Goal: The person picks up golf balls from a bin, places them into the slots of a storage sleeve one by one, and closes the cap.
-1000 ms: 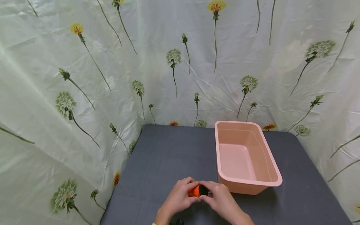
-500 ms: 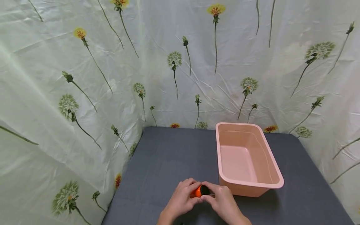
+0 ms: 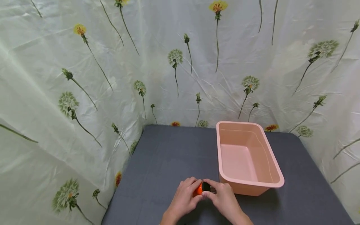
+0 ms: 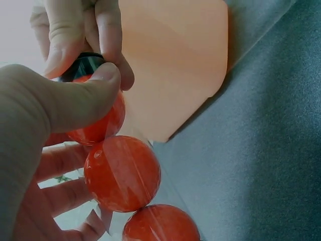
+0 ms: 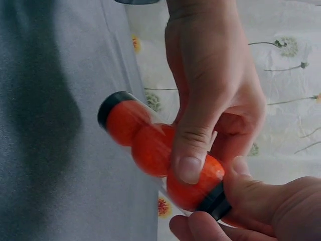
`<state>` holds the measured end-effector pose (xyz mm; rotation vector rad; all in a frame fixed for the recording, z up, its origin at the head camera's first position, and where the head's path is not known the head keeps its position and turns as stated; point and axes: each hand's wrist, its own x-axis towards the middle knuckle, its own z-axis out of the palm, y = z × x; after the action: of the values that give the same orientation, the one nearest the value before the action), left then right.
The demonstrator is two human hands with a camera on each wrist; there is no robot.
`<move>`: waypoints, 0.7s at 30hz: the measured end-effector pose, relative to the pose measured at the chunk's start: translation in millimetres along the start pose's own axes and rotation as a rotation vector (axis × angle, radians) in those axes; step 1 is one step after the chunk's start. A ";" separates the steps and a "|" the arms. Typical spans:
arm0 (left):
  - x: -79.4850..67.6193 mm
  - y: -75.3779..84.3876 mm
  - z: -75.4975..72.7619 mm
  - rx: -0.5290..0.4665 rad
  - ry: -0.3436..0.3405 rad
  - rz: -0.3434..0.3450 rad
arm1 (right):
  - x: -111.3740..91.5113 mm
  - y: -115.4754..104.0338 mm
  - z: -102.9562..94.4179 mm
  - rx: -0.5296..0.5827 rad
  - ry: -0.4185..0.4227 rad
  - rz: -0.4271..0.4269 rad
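A clear tube (image 5: 127, 142) holds three orange balls in a row, with a black cap on each end. My left hand (image 3: 182, 198) grips the tube close to one end, its thumb lying over the ball there. At that same end the fingers and thumb of my right hand (image 3: 225, 198) pinch the black cap (image 5: 214, 202), which sits against the end ball. In the left wrist view the middle ball (image 4: 123, 173) shows below my left thumb. The other black cap (image 5: 106, 108) is at the tube's far end. From the head view my hands hide most of the tube.
A pink plastic tub (image 3: 278, 181) stands on the dark grey table (image 3: 171, 150), just beyond and to the right of my hands. A white sheet (image 3: 157, 62) printed with dandelions hangs behind and along the sides of the table.
Both hands and the tube have shifted slightly to the right in the head view. The left hand keeps its grip on the tube, and the right hand stays at the cap.
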<state>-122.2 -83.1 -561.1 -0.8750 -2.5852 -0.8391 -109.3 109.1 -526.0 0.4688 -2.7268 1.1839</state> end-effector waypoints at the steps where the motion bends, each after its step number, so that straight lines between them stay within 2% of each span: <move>1: 0.6 0.4 0.4 0.006 0.007 0.006 | 0.5 0.2 -0.8 0.007 -0.006 0.010; 4: 2.9 1.0 1.4 -0.002 0.029 0.000 | 1.3 1.2 -1.2 0.036 -0.012 0.049; 7: 5.5 0.3 2.5 -0.051 0.046 -0.045 | 0.5 0.7 0.0 0.080 0.001 0.084; 13: 13.9 -4.4 1.4 -0.309 0.078 -0.199 | -7.5 -2.1 -0.7 0.188 0.041 0.143; 16: 21.8 -11.0 0.4 -0.403 0.115 -0.272 | -13.1 -1.5 -2.7 0.178 0.024 0.152; 21: 35.4 -24.9 3.2 -0.486 0.167 -0.354 | -24.2 4.8 -7.6 0.090 -0.001 0.112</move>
<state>-165.5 -80.9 -559.2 -0.4251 -2.4569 -1.6121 -88.0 123.3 -529.9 0.3302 -2.7422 1.3383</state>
